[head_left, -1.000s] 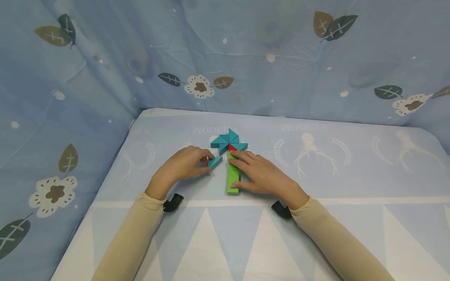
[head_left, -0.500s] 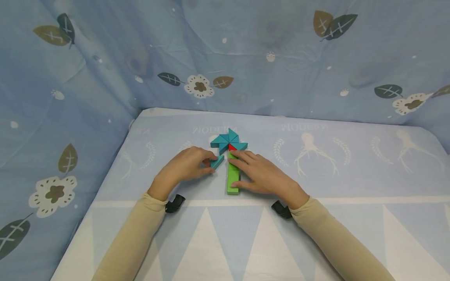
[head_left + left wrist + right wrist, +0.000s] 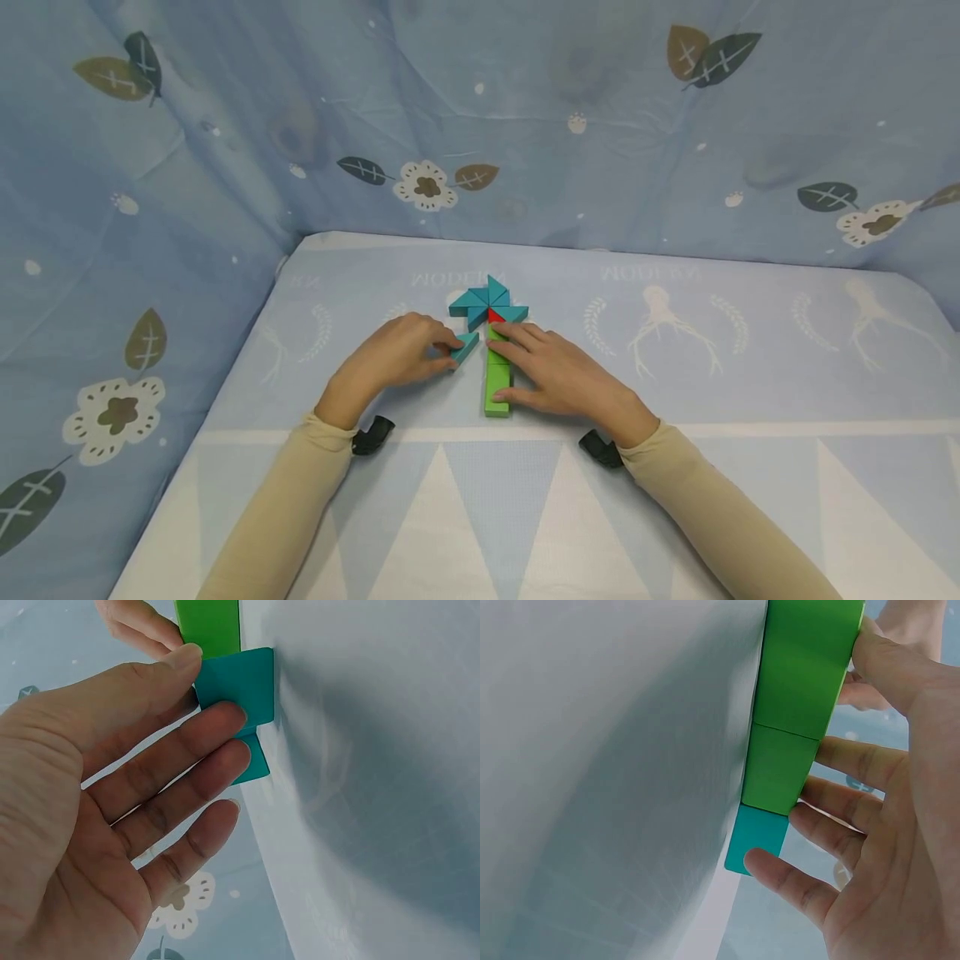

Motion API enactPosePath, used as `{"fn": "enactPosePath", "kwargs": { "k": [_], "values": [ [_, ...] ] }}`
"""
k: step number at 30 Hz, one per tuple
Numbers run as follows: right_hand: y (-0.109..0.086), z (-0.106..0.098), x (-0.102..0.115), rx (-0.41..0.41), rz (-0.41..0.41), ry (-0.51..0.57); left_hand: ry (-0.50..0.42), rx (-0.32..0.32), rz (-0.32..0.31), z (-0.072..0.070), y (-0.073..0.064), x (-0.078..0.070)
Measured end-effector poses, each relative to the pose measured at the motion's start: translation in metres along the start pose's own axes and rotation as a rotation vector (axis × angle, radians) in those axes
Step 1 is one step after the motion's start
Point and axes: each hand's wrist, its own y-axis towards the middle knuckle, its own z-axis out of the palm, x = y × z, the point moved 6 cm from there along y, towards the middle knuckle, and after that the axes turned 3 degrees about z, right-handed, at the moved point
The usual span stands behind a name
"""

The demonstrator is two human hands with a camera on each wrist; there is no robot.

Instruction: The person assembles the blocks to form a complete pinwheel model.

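Observation:
My left hand pinches a teal triangular block between thumb and fingers, just left of a column of green blocks. In the left wrist view the thumb lies along one edge of this teal block, and the lower fingers are spread. My right hand rests on the green column, fingertips near its top and thumb near its bottom end. Above the column, several teal triangular blocks form a pinwheel shape. A small red triangle, partly hidden by my right fingers, sits between pinwheel and column.
A pale patterned mat covers the table. Blue printed cloth hangs behind it and on the left. Black wrist-worn devices show beneath both forearms.
The left hand has shifted slightly right, bringing the teal triangular block closer to the green column, and the block has barely moved in the last half second. The right hand stays where it was.

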Motion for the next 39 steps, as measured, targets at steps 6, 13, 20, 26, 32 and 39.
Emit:
{"fn": "enactPosePath", "kwargs": {
  "k": [6, 13, 20, 26, 32, 39],
  "values": [
    [0.0, 0.0, 0.0, 0.005, 0.004, 0.002, 0.018, -0.006, 0.01, 0.0, 0.0, -0.001],
    [0.001, 0.0, 0.0, 0.01, 0.003, 0.007, 0.043, -0.031, 0.027, 0.0, 0.0, -0.005],
    [0.001, -0.001, 0.0, -0.005, -0.01, 0.004, 0.058, -0.057, 0.043, -0.001, 0.001, -0.009],
    [0.001, 0.0, -0.001, 0.014, -0.005, 0.009, 0.078, -0.08, 0.068, -0.013, -0.005, -0.018],
    [0.002, 0.0, -0.001, 0.014, -0.002, 0.001, 0.039, 0.059, 0.073, -0.012, -0.009, -0.025],
    [0.0, 0.0, -0.001, 0.025, 0.006, 0.02, 0.027, 0.136, 0.068, -0.002, -0.007, -0.028]
  ]
}}
